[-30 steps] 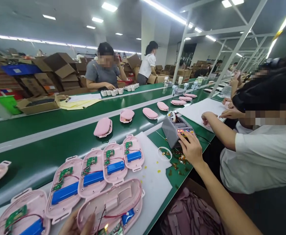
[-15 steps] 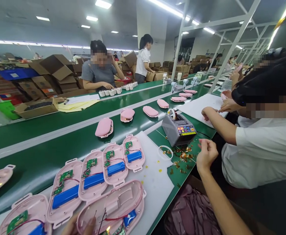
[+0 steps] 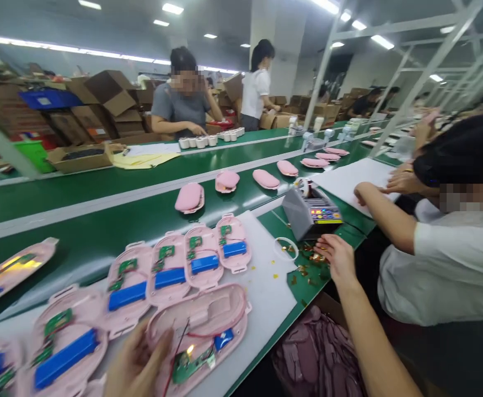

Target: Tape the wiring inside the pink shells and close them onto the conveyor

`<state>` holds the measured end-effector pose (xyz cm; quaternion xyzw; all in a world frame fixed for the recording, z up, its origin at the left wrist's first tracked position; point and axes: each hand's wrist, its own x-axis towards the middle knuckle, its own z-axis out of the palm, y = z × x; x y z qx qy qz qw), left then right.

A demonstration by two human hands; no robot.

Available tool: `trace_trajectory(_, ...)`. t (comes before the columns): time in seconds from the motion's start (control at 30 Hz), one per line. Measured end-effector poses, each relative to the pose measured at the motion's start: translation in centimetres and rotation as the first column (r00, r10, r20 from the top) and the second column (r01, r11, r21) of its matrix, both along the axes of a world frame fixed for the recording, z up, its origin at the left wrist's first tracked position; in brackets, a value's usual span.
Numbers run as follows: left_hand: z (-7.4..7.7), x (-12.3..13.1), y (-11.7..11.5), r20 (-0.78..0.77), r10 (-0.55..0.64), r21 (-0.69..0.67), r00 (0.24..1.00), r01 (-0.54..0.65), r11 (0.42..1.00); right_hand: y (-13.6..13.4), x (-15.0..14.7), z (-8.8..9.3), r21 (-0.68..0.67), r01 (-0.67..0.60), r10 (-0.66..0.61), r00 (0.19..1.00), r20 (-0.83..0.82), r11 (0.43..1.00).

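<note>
My left hand [image 3: 140,358] grips the near end of a pink plastic shell half [image 3: 198,311]. That half is tilted over a matching pink shell with a green circuit board [image 3: 187,366], a lit yellow light and a blue battery [image 3: 224,338]. Thin red and black wires run between them. My right hand [image 3: 337,255] has its fingers stretched out, nothing visible in them. It hovers by amber tape scraps [image 3: 302,271] just in front of the grey tape dispenser [image 3: 310,212], which has a lit display.
Several open pink shells with boards and batteries [image 3: 128,275] line a white mat [image 3: 268,298]. Closed pink cases [image 3: 189,197] sit on the green conveyor [image 3: 142,212]. A white ring [image 3: 286,249] lies near the dispenser. Below right is a pile of pink parts [image 3: 320,353]. A co-worker's arm [image 3: 386,220] is close.
My right hand has moved left towards the dispenser front and its fingers have straightened. My left hand still holds the shell half, now showing more of the lit board beneath. The view has shifted.
</note>
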<state>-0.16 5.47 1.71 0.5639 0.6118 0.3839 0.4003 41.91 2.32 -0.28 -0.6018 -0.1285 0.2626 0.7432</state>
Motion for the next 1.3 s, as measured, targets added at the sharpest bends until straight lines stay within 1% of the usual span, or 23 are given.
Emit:
trace_trajectory(0.07,0.2,0.1,-0.3,0.093,-0.050,-0.043,0.994,0.054,0.998,-1.4,-2.9,0.9,0.000,-0.076,0.075,0.992,0.102,0.997)
trace_trajectory(0.1,0.2,0.1,-0.5,0.158,-0.092,-0.073,0.983,0.104,0.992,-1.9,-4.8,1.7,-0.015,-0.176,0.175,0.962,0.210,0.984)
trace_trajectory(0.13,0.2,0.2,-0.5,0.232,-0.132,-0.088,0.964,0.156,0.984,-2.1,-6.9,2.8,-0.046,-0.311,0.307,0.885,0.350,0.949)
trace_trajectory(0.17,0.2,0.2,-0.5,0.302,-0.159,-0.092,0.940,0.194,0.977,-2.0,-9.2,4.0,-0.097,-0.462,0.445,0.743,0.499,0.881)
trace_trajectory(0.23,0.1,0.4,-0.6,0.410,-0.197,-0.072,0.890,0.247,0.966,-1.0,-14.0,6.6,-0.265,-0.693,0.614,0.319,0.722,0.671)
trace_trajectory(0.3,0.0,0.5,-0.8,0.473,-0.224,-0.051,0.852,0.280,0.959,0.6,-18.5,8.1,-0.460,-0.737,0.587,-0.105,0.802,0.496)
trace_trajectory(0.33,-0.1,0.6,-0.9,0.498,-0.238,-0.040,0.834,0.296,0.954,1.6,-20.4,8.4,-0.549,-0.699,0.535,-0.276,0.799,0.459)
trace_trajectory(0.4,-0.1,0.7,-1.1,0.547,-0.250,-0.019,0.799,0.311,0.950,3.1,-22.9,7.8,-0.671,-0.570,0.432,-0.513,0.742,0.474)
trace_trajectory(0.43,-0.1,0.7,-1.2,0.572,-0.248,-0.011,0.782,0.310,0.951,3.6,-23.6,7.3,-0.699,-0.508,0.393,-0.585,0.709,0.504)
trace_trajectory(0.5,-0.2,0.7,-1.4,0.609,-0.242,0.006,0.756,0.301,0.954,4.0,-24.1,6.3,-0.713,-0.417,0.349,-0.662,0.663,0.564)
trace_trajectory(0.6,-0.2,0.6,-1.5,0.633,-0.236,0.016,0.738,0.291,0.956,3.7,-24.2,5.8,-0.687,-0.346,0.300,-0.710,0.637,0.639)
trace_trajectory(0.73,-0.5,0.7,-1.7,0.616,-0.251,0.035,0.747,0.292,0.956,3.1,-24.7,6.2,-0.666,-0.312,0.293,-0.717,0.633,0.677)
trace_trajectory(0.8,-0.8,0.7,-1.9,0.603,-0.257,0.039,0.756,0.294,0.955,3.1,-24.7,6.6,-0.658,-0.292,0.359,-0.652,0.668,0.694)
trace_trajectory(0.87,-1.0,0.7,-2.1,0.600,-0.247,0.025,0.761,0.291,0.956,3.6,-24.0,6.9,-0.647,-0.270,0.465,-0.508,0.725,0.713)
trace_trajectory(0.93,-1.0,0.7,-2.4,0.566,-0.234,0.032,0.791,0.262,0.965,4.2,-23.0,7.1,-0.674,-0.313,0.569,-0.367,0.736,0.669)
trace_trajectory(0.97,-0.9,0.6,-2.5,0.525,-0.228,0.053,0.820,0.236,0.970,4.5,-22.5,7.0,-0.704,-0.367,0.621,-0.332,0.710,0.608)
trace_trajectory(1.03,-0.4,0.6,-2.5,0.394,-0.236,0.121,0.888,0.205,0.971,4.7,-21.9,6.7,-0.739,-0.492,0.690,-0.327,0.646,0.460)
trace_trajectory(1.07,-0.2,0.6,-2.5,0.318,-0.254,0.156,0.913,0.214,0.964,4.5,-21.8,6.5,-0.731,-0.542,0.702,-0.321,0.636,0.415)
trace_trajectory(1.1,0.1,0.5,-2.6,0.247,-0.280,0.179,0.928,0.240,0.954,4.1,-21.8,6.3,-0.703,-0.583,0.701,-0.295,0.649,0.406)
trace_trajectory(1.13,0.4,0.5,-2.6,0.181,-0.313,0.190,0.932,0.280,0.941,3.4,-21.7,6.2,-0.652,-0.620,0.682,-0.245,0.689,0.436)
trace_trajectory(1.2,0.8,0.2,-2.8,0.055,-0.390,0.187,0.919,0.374,0.908,2.0,-20.5,6.2,-0.498,-0.653,0.589,-0.098,0.802,0.570)
trace_trajectory(1.27,0.7,-0.8,-2.8,-0.074,-0.455,0.173,0.888,0.460,0.871,0.7,-17.5,6.1,-0.300,-0.574,0.426,0.096,0.900,0.762)
trace_trajectory(1.3,0.5,-1.5,-2.6,-0.149,-0.473,0.188,0.869,0.494,0.849,0.3,-15.2,5.9,-0.170,-0.451,0.297,0.228,0.927,0.876)
